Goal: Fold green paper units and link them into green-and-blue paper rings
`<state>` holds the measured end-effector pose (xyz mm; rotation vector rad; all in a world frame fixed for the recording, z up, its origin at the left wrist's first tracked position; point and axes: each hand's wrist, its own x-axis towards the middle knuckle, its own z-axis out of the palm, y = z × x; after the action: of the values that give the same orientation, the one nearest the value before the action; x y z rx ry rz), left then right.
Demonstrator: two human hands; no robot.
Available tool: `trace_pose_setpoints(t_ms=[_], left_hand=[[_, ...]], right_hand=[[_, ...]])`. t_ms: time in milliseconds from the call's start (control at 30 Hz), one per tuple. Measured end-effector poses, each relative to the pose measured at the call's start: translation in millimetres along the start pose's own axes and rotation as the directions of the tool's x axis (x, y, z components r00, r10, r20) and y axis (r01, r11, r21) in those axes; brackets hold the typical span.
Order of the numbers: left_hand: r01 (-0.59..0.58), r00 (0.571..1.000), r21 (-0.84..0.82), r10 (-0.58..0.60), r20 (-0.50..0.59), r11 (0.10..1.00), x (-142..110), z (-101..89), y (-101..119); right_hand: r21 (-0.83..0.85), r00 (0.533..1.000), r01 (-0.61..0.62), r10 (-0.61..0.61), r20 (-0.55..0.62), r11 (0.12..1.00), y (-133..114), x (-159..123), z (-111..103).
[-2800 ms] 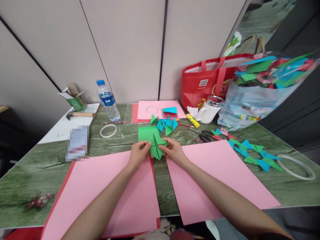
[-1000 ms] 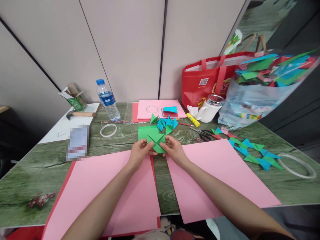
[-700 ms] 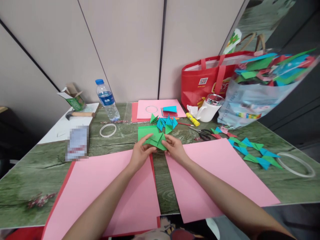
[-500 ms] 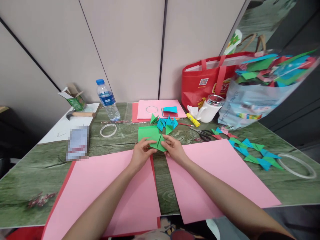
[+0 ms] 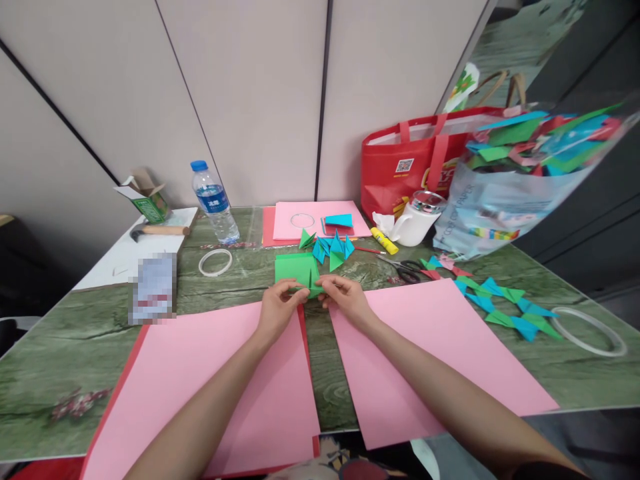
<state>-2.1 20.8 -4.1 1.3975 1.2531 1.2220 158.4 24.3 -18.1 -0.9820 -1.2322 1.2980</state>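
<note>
From my end of the feed, I have the paper (image 5: 314, 289) at the centre of the view, between both hands and in front of the green sheet (image 5: 287, 266). A dark gap shows in it, pointing to twelve o'clock; I take it for the opening between two flaps. The left hand (image 5: 281, 305) pinches it from nine o'clock, thumb nearly meeting the curled fingers. The right hand (image 5: 346, 298) grips it from three o'clock, equally closed, fingertips partly hidden behind the fold.

To work this well, I'd keep both pinches light and level, match the flap edges before pressing, and run a thumb outward along each crease. Too hard a squeeze could skew the layers, I judge; thin paper like this probably keeps a wrong crease.

Farther out, the models (image 5: 334, 246) sit near one o'clock, the glue (image 5: 384, 241) at two, the scissors (image 5: 409, 272) near three. Pink sheets (image 5: 435, 360) flank the forearms at four and eight.
</note>
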Motion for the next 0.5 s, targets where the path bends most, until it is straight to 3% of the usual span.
trace_pose_setpoints(t_ms=[133,300,400,500], left_hand=[[0.104,0.995,-0.115,-0.103,0.012,0.988,0.9,-0.5,-2.6],[0.003,0.999,-0.013,-0.003,-0.053,1.0,3.5,-4.7,-4.8],[0.052,0.998,-0.008,-0.052,0.045,0.999,2.4,-4.2,-1.8],[0.126,0.984,-0.076,-0.115,0.135,0.989,-0.7,-1.3,3.1]], right_hand=[[0.003,0.994,0.099,-0.099,0.053,0.995,4.4,0.5,0.1],[-0.109,0.984,0.173,-0.176,-0.023,0.979,9.8,3.7,-3.3],[-0.171,0.986,0.122,-0.139,-0.09,0.978,10.3,6.0,-7.0],[-0.11,0.985,0.128,-0.14,-0.102,0.986,7.6,6.4,-8.5]])
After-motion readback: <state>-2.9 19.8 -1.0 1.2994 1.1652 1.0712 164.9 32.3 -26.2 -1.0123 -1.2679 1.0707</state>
